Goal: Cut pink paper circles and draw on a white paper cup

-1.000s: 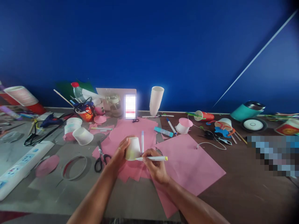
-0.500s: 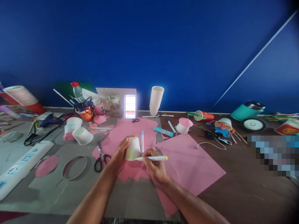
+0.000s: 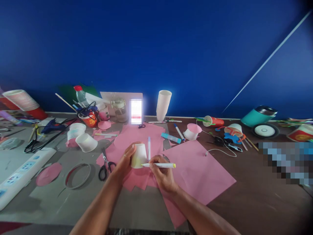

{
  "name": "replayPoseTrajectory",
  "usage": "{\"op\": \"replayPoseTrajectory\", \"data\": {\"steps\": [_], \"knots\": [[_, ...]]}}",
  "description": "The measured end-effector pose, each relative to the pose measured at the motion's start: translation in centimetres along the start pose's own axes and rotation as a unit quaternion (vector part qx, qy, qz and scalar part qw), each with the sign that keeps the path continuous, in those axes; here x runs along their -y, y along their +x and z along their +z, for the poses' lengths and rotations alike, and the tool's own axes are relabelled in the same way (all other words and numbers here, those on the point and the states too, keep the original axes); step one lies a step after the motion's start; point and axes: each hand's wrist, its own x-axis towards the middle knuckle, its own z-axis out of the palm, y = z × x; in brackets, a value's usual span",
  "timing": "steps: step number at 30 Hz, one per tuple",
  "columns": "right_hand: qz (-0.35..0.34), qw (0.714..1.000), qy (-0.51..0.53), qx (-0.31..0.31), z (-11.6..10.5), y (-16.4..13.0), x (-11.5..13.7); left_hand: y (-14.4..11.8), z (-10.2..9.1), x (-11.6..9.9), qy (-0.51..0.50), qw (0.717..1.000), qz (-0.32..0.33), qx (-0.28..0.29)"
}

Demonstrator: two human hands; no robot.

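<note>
My left hand (image 3: 126, 159) is wrapped round a white paper cup (image 3: 139, 156), held upside down with its narrow end up. Pale yellow colouring shows on the cup's lower part. In my right hand (image 3: 162, 175) is a yellow marker (image 3: 164, 165), lying almost level, its tip touching the cup near the lower right edge. Just behind my right hand stands out a blue-and-white marker (image 3: 149, 148) on the pink paper (image 3: 137, 133). Left of my left wrist are black-handled scissors (image 3: 104, 168).
A large pink sheet (image 3: 202, 173) lies to the right. White cups (image 3: 86, 142), a roll of tape (image 3: 77, 176) and a power strip (image 3: 26, 176) are on the left. Behind stand a glowing phone (image 3: 136, 111) and a cup stack (image 3: 163, 106). A teal flask (image 3: 258, 116) lies at right.
The marker's tip has moved very slightly on the cup. Both hands otherwise keep their place and hold.
</note>
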Motion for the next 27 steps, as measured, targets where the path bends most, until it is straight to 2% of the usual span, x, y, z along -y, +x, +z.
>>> {"op": "replayPoseTrajectory", "data": {"steps": [7,14,27], "knots": [[-0.002,1.0,-0.012,-0.023,0.01,0.0,-0.02,-0.03,0.16,-0.06,-0.001,1.0,0.001,-0.002],[0.04,0.996,0.056,-0.05,0.0,0.26,0.07,0.17,-0.2,0.15,-0.003,1.0,0.001,0.0],[0.042,0.998,0.045,-0.021,0.06,0.06,-0.11,0.07,-0.07,0.1,0.007,1.0,0.003,0.008]]}}
